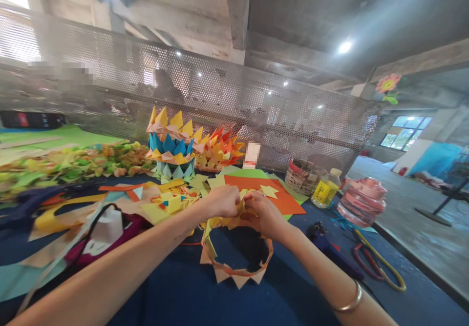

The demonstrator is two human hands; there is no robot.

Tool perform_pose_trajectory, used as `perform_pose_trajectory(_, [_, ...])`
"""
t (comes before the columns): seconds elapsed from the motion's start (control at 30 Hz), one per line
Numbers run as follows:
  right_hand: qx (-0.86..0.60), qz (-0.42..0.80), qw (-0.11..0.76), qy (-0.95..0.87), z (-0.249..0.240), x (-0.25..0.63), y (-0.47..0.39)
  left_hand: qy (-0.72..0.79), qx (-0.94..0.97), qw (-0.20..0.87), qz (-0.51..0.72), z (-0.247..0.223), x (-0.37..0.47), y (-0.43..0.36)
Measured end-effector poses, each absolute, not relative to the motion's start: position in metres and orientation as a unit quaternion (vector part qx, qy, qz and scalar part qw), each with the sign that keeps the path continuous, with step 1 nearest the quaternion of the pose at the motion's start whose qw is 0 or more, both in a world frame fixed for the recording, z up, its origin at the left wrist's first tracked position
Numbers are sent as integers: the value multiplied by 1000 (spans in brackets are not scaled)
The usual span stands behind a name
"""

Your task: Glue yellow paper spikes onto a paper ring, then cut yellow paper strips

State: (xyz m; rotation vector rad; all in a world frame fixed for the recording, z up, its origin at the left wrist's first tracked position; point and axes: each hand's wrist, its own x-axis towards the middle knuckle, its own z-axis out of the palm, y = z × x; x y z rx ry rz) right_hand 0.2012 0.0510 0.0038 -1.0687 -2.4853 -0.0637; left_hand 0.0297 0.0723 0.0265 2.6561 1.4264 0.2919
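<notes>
left and right hands both at far rim of a paper ring [241, 279], mid desk [172, 292]. ring is peach and yellow, folded points sticking out along near edge. left hand [225, 201] curled nearly closed, gripping the rim; fingertips mostly hidden. right hand [264, 213] just beside it, fingers bent, thumb and index pinching the same rim. bangle [350, 300] on right wrist.

beyond the hands: orange sheet [291, 205] with yellow folded piece [269, 191] on it. left of that, blue pointed ring [170, 145] in a stack, orange-red pointed rings [222, 150] beside. heap of folded paper [84, 165] farther left. purple power strip [136, 227], white plug [110, 226] in it. right side: yellow-labelled bottle [325, 190], pink jug [362, 203].
</notes>
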Motion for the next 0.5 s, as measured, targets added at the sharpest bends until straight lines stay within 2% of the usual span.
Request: perform_pose_trajectory(0.5, [-382,-70,191,-902,4,196,47,450,886,63,87,26,30,73])
